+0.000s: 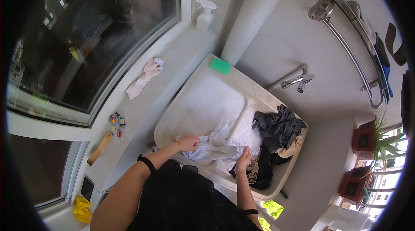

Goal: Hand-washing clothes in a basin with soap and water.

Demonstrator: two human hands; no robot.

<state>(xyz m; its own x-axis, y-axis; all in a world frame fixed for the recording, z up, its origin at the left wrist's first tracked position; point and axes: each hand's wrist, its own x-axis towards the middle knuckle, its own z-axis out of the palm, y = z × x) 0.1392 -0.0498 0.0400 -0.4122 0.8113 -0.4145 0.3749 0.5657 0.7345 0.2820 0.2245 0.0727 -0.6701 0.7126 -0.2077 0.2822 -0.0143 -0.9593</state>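
Observation:
A wet white cloth garment point(214, 148) stretches between my two hands over the near edge of a cream laundry sink point(168, 111). My left hand point(189, 142) is closed on its left end. At the other end, my right hand point(243, 159) grips it, with the thumb towards the top. White suds point(223, 96) cover part of the sloped washing surface, and more foam lies in the trough beside it. Dark grey clothing point(280, 127) is heaped at the sink's right, above black and beige pieces. A green soap bar or sponge point(220, 66) rests on the far corner.
Beyond the sink, a metal tap point(298, 82) juts from the wall. The left ledge bears a white spray bottle point(205, 17), a pale pink cloth point(142, 80), small toy bricks point(117, 124) and a wooden-backed brush point(100, 148). A towel rack point(350, 46) and potted plants point(363, 140) are at right.

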